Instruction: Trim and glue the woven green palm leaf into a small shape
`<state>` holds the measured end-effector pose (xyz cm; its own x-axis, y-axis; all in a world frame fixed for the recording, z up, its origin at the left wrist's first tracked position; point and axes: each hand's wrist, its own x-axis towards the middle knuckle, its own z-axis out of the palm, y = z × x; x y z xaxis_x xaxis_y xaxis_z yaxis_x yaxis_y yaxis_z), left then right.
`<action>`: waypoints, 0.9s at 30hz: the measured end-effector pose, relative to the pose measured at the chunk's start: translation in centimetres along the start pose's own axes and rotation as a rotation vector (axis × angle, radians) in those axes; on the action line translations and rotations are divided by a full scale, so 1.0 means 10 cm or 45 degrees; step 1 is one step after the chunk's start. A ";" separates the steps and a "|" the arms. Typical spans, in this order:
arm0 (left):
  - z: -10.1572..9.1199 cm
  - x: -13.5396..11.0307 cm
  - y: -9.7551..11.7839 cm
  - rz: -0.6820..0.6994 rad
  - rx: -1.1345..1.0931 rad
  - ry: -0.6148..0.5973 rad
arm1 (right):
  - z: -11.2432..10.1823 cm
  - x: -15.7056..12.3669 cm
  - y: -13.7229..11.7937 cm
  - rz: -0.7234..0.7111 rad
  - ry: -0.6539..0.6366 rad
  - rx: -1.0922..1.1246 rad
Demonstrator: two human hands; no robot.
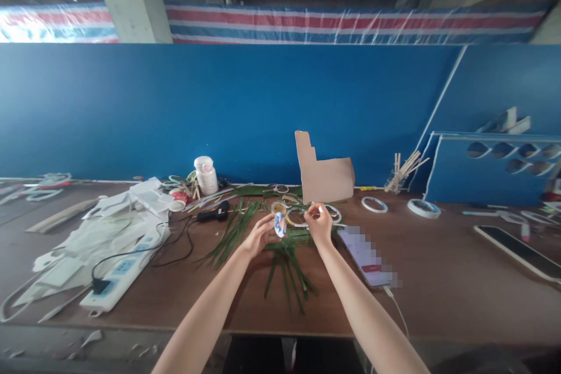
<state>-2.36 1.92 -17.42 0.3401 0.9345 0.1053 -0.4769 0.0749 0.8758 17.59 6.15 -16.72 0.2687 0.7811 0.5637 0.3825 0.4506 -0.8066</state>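
Observation:
My left hand (260, 235) is closed around a small blue-and-white patterned thing (280, 225), whose kind I cannot make out. Just above it shows a round, amber-centred thing (279, 208), perhaps touching it. To the right, my right hand (319, 223) has its fingers pinched together; whatever is between them is too small to name. Beneath and around both hands lie long green leaf strips (287, 272), with another bunch (234, 231) on the left. White rings (298, 219) lie behind the hands, partly hidden by them.
A cut cardboard piece (328, 178) stands against the blue partition (245, 105). On the left are a power strip (125, 269), white scraps (83, 251), a glue gun (213, 212) and a white bottle (205, 175). A phone (362, 254), tape rolls (423, 208) and sticks (405, 169) are right.

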 end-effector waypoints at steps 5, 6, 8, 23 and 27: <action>0.03 -0.01 0.02 -0.001 0.013 -0.014 | 0.12 -0.13 -0.17 -0.065 -0.368 0.240; 0.03 -0.01 0.02 -0.005 0.016 -0.012 | 0.14 -0.15 -0.19 -0.059 -0.401 0.286; 0.03 -0.01 0.02 -0.013 0.019 -0.010 | 0.16 -0.18 -0.23 -0.043 -0.447 0.349; 0.00 0.01 0.00 -0.006 0.036 -0.033 | 0.15 -0.21 -0.27 -0.011 -0.486 0.356; 0.00 0.01 0.00 -0.006 0.039 -0.023 | 0.13 -0.21 -0.29 -0.017 -0.492 0.356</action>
<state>-2.30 1.97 -17.44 0.3570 0.9277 0.1092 -0.4503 0.0685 0.8902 14.72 3.77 -15.78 -0.1032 0.8541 0.5098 0.1172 0.5194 -0.8465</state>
